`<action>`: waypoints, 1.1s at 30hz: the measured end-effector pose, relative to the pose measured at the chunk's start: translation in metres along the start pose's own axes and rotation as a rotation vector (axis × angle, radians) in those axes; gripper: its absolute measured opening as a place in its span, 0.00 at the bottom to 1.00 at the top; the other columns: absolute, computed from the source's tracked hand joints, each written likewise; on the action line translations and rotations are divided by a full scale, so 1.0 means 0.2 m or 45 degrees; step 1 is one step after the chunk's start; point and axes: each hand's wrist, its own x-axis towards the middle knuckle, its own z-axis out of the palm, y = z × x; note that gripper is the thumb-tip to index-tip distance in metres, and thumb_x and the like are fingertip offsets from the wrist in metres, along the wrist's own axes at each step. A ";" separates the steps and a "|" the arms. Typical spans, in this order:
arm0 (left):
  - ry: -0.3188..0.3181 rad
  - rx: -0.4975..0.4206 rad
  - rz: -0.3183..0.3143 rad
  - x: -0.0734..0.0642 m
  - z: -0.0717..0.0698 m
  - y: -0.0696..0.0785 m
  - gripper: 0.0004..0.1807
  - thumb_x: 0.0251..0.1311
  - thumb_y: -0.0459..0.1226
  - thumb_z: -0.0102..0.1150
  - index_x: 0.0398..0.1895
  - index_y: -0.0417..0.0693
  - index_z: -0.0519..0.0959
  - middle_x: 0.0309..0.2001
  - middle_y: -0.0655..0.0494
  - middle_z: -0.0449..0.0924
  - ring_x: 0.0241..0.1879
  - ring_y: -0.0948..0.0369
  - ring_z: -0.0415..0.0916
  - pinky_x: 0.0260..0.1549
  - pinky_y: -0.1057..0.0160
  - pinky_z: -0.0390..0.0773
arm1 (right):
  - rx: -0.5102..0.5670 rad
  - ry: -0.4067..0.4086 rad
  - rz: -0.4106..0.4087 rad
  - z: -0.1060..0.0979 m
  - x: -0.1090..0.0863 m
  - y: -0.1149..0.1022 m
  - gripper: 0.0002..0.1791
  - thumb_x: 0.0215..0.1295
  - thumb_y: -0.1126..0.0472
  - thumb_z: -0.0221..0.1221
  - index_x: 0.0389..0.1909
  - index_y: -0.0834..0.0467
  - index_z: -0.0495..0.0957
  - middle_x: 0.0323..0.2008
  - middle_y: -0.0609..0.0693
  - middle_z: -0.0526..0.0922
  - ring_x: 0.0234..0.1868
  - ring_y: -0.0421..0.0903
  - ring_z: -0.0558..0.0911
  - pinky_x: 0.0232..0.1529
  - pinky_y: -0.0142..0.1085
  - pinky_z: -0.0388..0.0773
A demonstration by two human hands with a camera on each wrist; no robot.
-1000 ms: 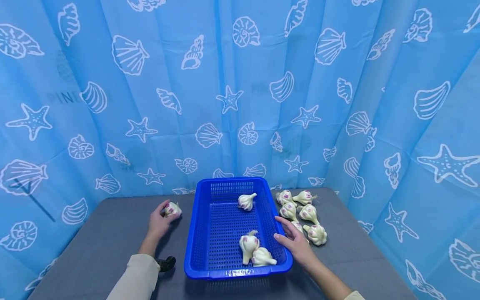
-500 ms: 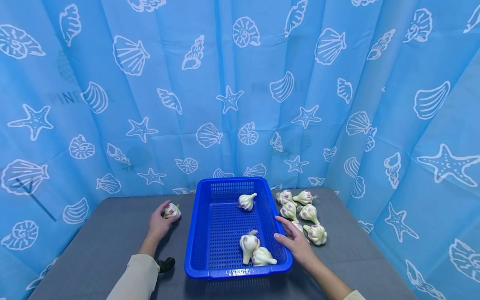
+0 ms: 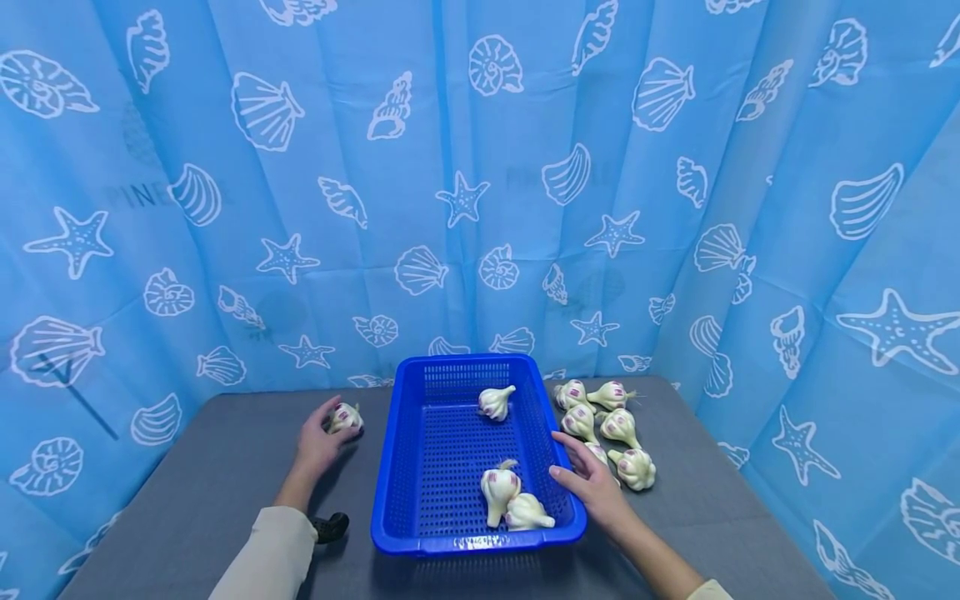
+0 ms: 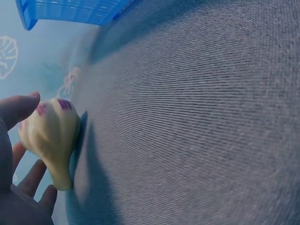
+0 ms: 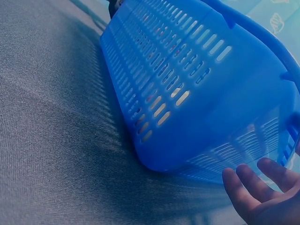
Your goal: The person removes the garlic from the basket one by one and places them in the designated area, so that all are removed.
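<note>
A white garlic bulb (image 3: pixel 346 417) with purple marks lies on the grey table, left of the blue basket. My left hand (image 3: pixel 318 443) holds it between thumb and fingers. In the left wrist view the thumb lies against the garlic bulb (image 4: pixel 52 131), and the other fingers reach behind and below it. My right hand (image 3: pixel 596 487) touches the right rim of the blue basket (image 3: pixel 381 500), its thumb and index tips at the edge. Relaxed, extended fingers show beside the basket wall (image 5: pixel 220 112) in the right wrist view. One garlic bulb (image 3: pixel 495 403) sits in the basket's far part.
Two more garlic bulbs (image 3: pixel 498 493) lie together in the basket's near right corner. Several garlic bulbs (image 3: pixel 618 425) are grouped right of the basket, partly behind my right hand. A blue shell-print curtain (image 3: pixel 465 200) hangs behind the table (image 3: pixel 225 483).
</note>
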 end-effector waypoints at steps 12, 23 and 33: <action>0.019 0.084 0.106 0.06 -0.05 0.10 0.34 0.62 0.35 0.62 0.71 0.44 0.63 0.70 0.36 0.58 0.67 0.38 0.55 0.60 0.37 0.61 | -0.006 0.010 -0.002 -0.01 0.00 0.01 0.29 0.67 0.64 0.59 0.68 0.59 0.67 0.62 0.67 0.72 0.61 0.62 0.72 0.53 0.48 0.77; 0.029 0.029 0.115 0.13 -0.05 0.30 0.32 0.64 0.40 0.60 0.71 0.50 0.65 0.69 0.36 0.59 0.52 0.38 0.73 0.30 0.50 0.80 | -0.009 0.025 0.002 0.00 0.00 0.00 0.28 0.66 0.65 0.60 0.67 0.59 0.67 0.61 0.67 0.72 0.61 0.63 0.73 0.52 0.51 0.77; 0.051 -0.037 0.185 0.16 -0.03 0.43 0.27 0.66 0.41 0.59 0.68 0.48 0.69 0.67 0.42 0.64 0.64 0.43 0.64 0.52 0.41 0.72 | -0.011 0.027 -0.008 0.00 0.00 0.01 0.28 0.66 0.65 0.59 0.67 0.59 0.67 0.61 0.67 0.72 0.60 0.63 0.73 0.52 0.50 0.77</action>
